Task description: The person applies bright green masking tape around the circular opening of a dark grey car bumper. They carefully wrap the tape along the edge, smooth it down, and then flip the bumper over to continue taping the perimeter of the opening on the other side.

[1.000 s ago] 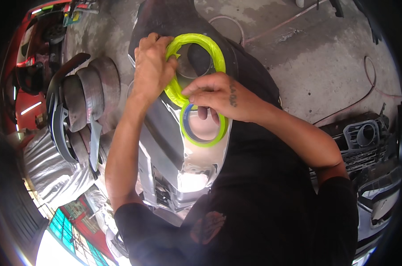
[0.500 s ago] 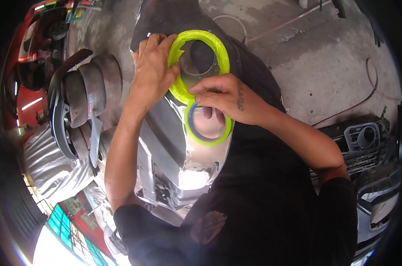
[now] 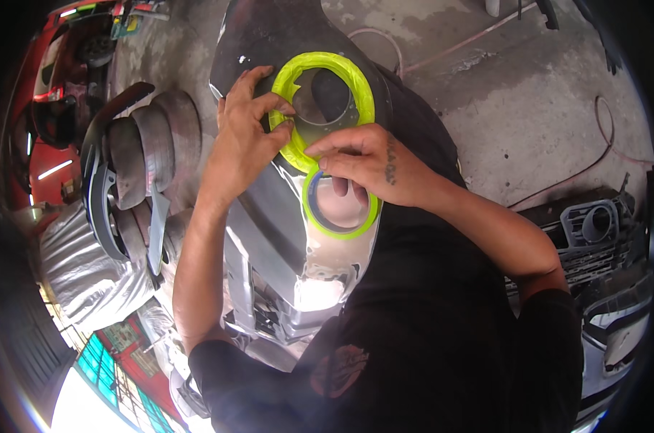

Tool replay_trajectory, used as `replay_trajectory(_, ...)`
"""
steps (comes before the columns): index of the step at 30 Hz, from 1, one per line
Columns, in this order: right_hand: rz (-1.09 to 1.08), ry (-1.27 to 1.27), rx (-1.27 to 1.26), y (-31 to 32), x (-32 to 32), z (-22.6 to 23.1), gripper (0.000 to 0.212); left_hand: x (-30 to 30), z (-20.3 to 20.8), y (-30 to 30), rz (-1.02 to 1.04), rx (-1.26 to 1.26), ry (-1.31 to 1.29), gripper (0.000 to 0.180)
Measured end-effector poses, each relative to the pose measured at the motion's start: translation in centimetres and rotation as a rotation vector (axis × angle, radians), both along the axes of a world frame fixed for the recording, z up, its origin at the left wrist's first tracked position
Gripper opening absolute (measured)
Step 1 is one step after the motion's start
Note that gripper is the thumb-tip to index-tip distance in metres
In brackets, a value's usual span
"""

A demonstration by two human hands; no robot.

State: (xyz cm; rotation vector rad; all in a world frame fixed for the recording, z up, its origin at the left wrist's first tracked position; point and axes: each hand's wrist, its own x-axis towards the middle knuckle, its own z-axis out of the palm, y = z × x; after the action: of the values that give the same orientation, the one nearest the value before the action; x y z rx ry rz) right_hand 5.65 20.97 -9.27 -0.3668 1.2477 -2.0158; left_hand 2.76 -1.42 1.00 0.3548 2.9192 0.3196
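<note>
A ring of bright yellow-green masking tape (image 3: pixel 363 81) lines the rim of a round opening in a dark car body panel (image 3: pixel 269 32), its surface crinkled. My left hand (image 3: pixel 249 137) rests at the ring's left side, thumb and index finger apart and touching the tape, the other fingers spread over the panel. At the ring's lower edge my right hand (image 3: pixel 377 164) grips a roll of masking tape (image 3: pixel 340 234). Its fingers reach through the roll's core, while thumb and index finger pinch close to where the roll meets the ring.
Stacked tires (image 3: pixel 154 141) stand on the left beside a silvery sheet (image 3: pixel 96 263). Farther left is a red vehicle (image 3: pixel 53 151). Dark grille parts (image 3: pixel 590 224) lie on the right. A thin hose (image 3: pixel 607 133) trails across the concrete floor (image 3: pixel 518 108).
My left hand's index finger has bent down toward the thumb at the tape ring's left edge, and the hand has shifted slightly lower. My right hand and the roll have barely moved.
</note>
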Motion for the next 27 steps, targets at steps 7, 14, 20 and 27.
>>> replay_trajectory(7, 0.046, 0.002, 0.028, 0.4, -0.7, 0.5, 0.031, -0.1, -0.6, 0.8, 0.089, 0.099, 0.063, 0.063)
replay_trajectory(14, 0.055, 0.007, 0.039, 0.3, -0.6, 0.6, 0.031, -4.2, -3.4, 2.4, 0.127, -0.257, 0.197, 0.063)
replay_trajectory(20, 0.055, 0.006, 0.046, 0.5, -0.7, 0.7, 0.031, -4.9, -4.0, 3.8, 0.132, -0.412, 0.197, 0.062)
replay_trajectory(27, 0.014, 0.028, 0.015, 0.4, -0.4, 0.5, 0.032, -4.0, -1.6, 0.3, 0.025, 0.162, 0.190, 0.041)
